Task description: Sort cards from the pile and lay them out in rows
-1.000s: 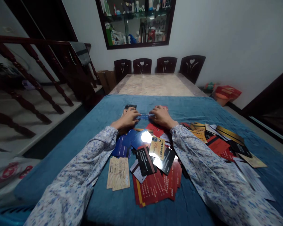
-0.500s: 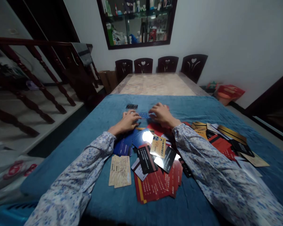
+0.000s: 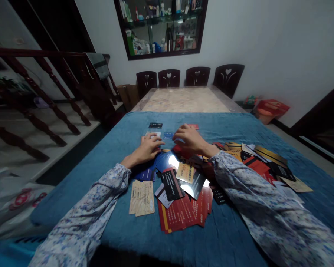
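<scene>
My left hand (image 3: pixel 148 147) hovers low over the cloth with its fingers spread, just in front of a white card (image 3: pixel 153 134). Nothing shows in its grasp. At the right edge of a blue card (image 3: pixel 169 135) is my right hand (image 3: pixel 191 140), fingers bent and apart, with no card visible in it. Behind the hands lie a black card (image 3: pixel 156 125) and a red card (image 3: pixel 194 126), flat on the cloth. Nearer to me spreads a loose pile of cards, with a yellow VIP card (image 3: pixel 185 172), a black striped card (image 3: pixel 172 184) and red cards (image 3: pixel 180 215).
Two beige cards (image 3: pixel 141 198) lie left of the pile. More mixed cards (image 3: pixel 257 165) lie beyond my right forearm. A blue cloth (image 3: pixel 100 163) covers the near part of the table (image 3: pixel 180 99). Dark chairs (image 3: pixel 198 76) stand at the far end.
My left hand has drawn back left and toward me, off the blue card's edge, baring the white card. My right hand has shifted slightly nearer, showing more of the red card behind it.
</scene>
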Demonstrator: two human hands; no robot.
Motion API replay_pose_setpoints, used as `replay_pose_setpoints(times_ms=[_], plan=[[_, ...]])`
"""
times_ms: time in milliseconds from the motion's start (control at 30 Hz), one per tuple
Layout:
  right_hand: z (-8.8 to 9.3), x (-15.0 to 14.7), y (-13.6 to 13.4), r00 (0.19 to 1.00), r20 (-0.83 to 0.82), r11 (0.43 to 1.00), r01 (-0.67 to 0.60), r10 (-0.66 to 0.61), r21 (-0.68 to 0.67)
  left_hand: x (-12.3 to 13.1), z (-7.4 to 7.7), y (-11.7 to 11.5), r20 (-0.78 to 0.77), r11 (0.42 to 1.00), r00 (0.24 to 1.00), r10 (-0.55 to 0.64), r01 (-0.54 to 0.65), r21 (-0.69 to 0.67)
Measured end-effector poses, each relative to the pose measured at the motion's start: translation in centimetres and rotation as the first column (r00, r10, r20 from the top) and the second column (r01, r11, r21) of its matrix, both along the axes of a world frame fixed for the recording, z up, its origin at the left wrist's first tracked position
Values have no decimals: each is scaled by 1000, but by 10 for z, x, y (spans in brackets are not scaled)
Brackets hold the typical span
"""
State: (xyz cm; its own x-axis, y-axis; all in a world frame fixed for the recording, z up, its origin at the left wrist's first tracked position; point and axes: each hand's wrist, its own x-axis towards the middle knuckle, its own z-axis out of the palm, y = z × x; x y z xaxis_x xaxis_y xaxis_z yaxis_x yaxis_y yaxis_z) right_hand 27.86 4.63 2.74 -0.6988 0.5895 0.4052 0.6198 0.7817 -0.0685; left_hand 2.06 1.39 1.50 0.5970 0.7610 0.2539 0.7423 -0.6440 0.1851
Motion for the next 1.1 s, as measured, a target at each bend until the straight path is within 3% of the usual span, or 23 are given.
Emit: replay_pose_setpoints(times_ms=[167, 500, 633, 833, 1100], plan=[[-7, -1, -19, 991, -67, 993, -118, 118, 2, -3, 1, -21, 22, 999, 999, -33, 33, 30], [-6, -6, -48, 932, -52, 921, -363, 360, -138, -1, -1, -67, 100, 988, 987, -124, 114, 105], [-7, -8, -56, 930, -30, 915, -365, 365, -175, 3, 0, -85, 119, 981, 977, -178, 167, 98], [-13, -12, -61, 941, 38, 926, -324, 337, -195, 14, 3, -104, 56, 968, 968, -246, 248, -31], [-19, -12, -56, 970, 83, 966, -214, 227, -146, 18, 7, -102, -35, 977, 978, -203, 200, -72]])
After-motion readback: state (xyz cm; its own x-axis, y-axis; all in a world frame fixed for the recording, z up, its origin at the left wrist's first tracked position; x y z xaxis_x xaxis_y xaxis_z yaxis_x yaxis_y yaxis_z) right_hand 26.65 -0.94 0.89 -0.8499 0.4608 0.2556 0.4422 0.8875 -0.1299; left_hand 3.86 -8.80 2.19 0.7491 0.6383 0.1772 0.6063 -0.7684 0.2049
